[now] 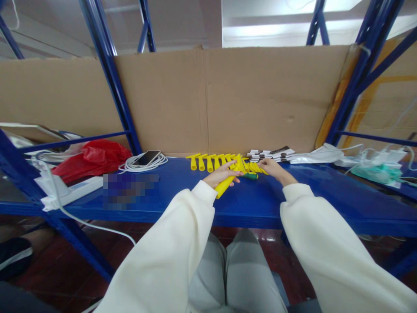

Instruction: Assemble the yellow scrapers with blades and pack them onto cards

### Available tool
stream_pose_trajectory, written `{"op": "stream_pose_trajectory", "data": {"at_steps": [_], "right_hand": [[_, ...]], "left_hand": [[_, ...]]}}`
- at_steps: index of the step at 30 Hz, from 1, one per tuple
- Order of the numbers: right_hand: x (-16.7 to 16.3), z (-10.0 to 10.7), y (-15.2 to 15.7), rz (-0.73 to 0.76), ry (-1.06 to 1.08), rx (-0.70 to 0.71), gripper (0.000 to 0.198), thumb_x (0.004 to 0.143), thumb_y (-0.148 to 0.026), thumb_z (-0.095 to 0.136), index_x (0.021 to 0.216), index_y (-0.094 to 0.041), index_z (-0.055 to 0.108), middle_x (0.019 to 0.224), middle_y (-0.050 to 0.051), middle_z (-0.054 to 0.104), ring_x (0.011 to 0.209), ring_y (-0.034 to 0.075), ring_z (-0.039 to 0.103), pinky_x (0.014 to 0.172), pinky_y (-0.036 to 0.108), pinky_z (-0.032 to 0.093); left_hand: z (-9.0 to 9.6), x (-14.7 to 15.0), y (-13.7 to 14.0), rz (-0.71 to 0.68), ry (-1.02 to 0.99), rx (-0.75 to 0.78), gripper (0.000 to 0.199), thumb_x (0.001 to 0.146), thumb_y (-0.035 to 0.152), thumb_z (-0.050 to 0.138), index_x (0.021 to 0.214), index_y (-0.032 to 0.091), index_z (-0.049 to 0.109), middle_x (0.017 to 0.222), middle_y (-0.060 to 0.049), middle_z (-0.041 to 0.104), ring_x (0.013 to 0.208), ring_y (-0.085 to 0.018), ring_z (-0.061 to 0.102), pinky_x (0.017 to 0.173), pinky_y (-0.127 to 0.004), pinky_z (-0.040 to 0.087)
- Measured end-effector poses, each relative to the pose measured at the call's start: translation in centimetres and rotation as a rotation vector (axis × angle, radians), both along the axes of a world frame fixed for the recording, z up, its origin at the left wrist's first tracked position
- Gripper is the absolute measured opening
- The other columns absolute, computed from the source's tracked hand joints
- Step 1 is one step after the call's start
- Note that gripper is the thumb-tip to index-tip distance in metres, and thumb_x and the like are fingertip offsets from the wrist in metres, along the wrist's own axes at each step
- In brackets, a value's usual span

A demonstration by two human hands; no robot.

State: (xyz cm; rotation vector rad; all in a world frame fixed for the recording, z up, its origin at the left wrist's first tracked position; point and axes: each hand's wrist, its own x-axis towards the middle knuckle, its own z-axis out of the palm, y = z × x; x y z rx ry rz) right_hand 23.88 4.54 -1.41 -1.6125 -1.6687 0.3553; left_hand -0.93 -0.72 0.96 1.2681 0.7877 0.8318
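My left hand (223,174) is closed around the round handle of a yellow scraper-like tool (223,188), its flared head pointing away from me. My right hand (271,168) is at the right end of a group of small flat yellow pieces (254,168), with its fingertips pinched on one of them. Between the hands a green-handled tool (250,176) lies on the blue shelf (195,191). Left of my left hand, several similar yellow T-shaped tools (201,163) stand side by side in a row, handles toward me.
Black-and-white printed packets (272,154) and a white plastic bag (317,154) lie behind my right hand. On the left are a phone (147,158) on a coiled white cable (133,164), a red bag (97,158) and a white power strip (81,190). Cardboard (260,95) closes the back.
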Motion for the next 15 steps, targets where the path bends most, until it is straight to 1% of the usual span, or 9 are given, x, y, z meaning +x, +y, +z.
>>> {"op": "stream_pose_trajectory", "data": {"at_steps": [3,6,9,15], "right_hand": [[-1.9,0.4,-0.8,0.184,0.201,0.078,0.022,0.076,-0.041,0.063,0.071,-0.020,0.059,0.068,0.001,0.061,0.068,0.017,0.055,0.067,0.029,0.047],[-3.4,0.7,-1.8,0.303,0.296,0.095,0.027,0.073,-0.047,0.065,0.072,-0.021,0.057,0.068,-0.001,0.058,0.066,0.015,0.052,0.067,0.029,0.046],[-4.3,0.9,-2.3,0.336,0.304,0.103,0.032,0.072,-0.051,0.066,0.072,-0.021,0.055,0.069,-0.001,0.056,0.067,0.015,0.050,0.069,0.030,0.045],[-4.5,0.8,-2.2,0.344,0.228,0.164,0.034,0.073,-0.054,0.066,0.073,-0.021,0.057,0.075,0.001,0.059,0.076,0.018,0.053,0.075,0.032,0.044]], "left_hand": [[0.1,0.0,-0.2,-0.025,0.022,0.010,0.088,0.083,0.005,0.069,0.159,0.024,0.027,0.093,-0.008,0.076,0.054,-0.010,0.064,0.043,-0.015,0.043],[0.1,0.0,-0.1,-0.041,0.051,0.022,0.084,0.085,0.006,0.066,0.158,0.023,0.027,0.097,-0.009,0.076,0.055,-0.010,0.065,0.043,-0.016,0.044],[0.0,0.1,0.1,-0.061,0.074,0.024,0.084,0.085,0.007,0.066,0.158,0.024,0.028,0.099,-0.009,0.076,0.055,-0.011,0.066,0.044,-0.016,0.045],[-0.3,0.2,0.3,-0.071,0.061,0.026,0.082,0.085,0.007,0.067,0.156,0.025,0.032,0.092,-0.007,0.076,0.054,-0.011,0.065,0.043,-0.015,0.044]]}}
